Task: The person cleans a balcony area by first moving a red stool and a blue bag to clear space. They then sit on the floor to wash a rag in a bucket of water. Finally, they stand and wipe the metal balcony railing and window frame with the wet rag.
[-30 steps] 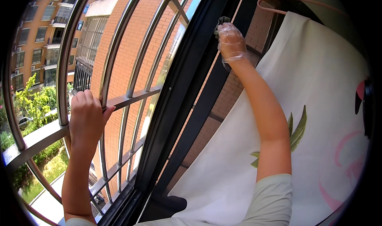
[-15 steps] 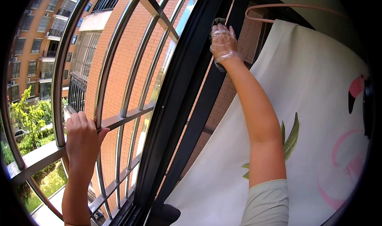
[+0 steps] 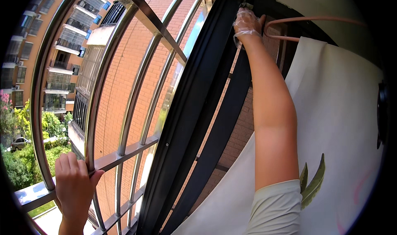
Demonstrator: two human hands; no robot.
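Head view: gloved right hand [image 3: 247, 25] higher up black window frame [image 3: 194, 107], grip unclear; left hand [image 3: 74, 185] still clasping metal railing [image 3: 124, 152].

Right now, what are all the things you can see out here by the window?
Window guard bars: many, silver metal, curving across the left half.
Window frame: one, black, slanting up the middle.
Brick wall: one, orange-red, behind the bars.
Apartment buildings: several, orange, far left.
Trees: some, green, lower left.
Car: one, pale, under the trees.
Hanging cloth: one, white with green leaf print, right side.
Clothes hanger: one, pinkish, above the cloth.
Left hand: bare, gripping a lower bar.
Right hand: in a clear glove, raised to the frame's top.
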